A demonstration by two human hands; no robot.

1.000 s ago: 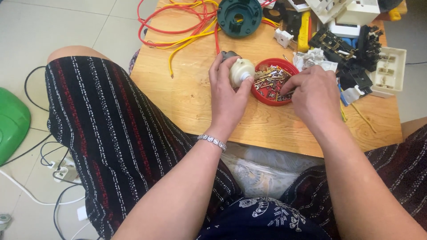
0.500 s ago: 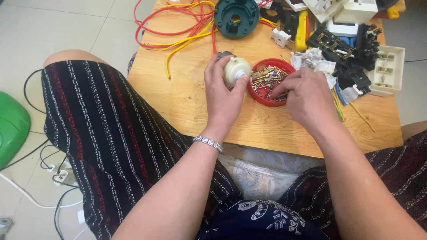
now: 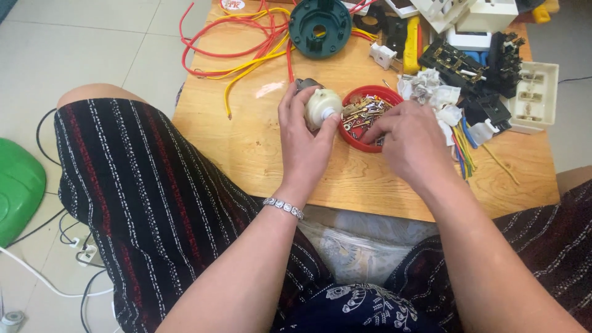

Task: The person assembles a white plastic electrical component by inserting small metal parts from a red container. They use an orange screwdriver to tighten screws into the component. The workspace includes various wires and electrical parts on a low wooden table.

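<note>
My left hand grips a small cream-coloured round part with a grey metal piece behind it, held just above the low wooden table. Right beside it sits a red dish full of small metal screws and contacts. My right hand reaches into the dish with its fingertips pinched among the screws; whether it holds one is hidden by the fingers. A silver bracelet circles my left wrist.
Red and yellow wires lie at the table's back left beside a dark green round housing. White and black switch and socket parts crowd the back right. A green object and cables lie on the tiled floor.
My right hand's fingertips have shifted within the red dish, picking among the screws. My left hand keeps its hold on the cream part, and the camera has tilted slightly.
</note>
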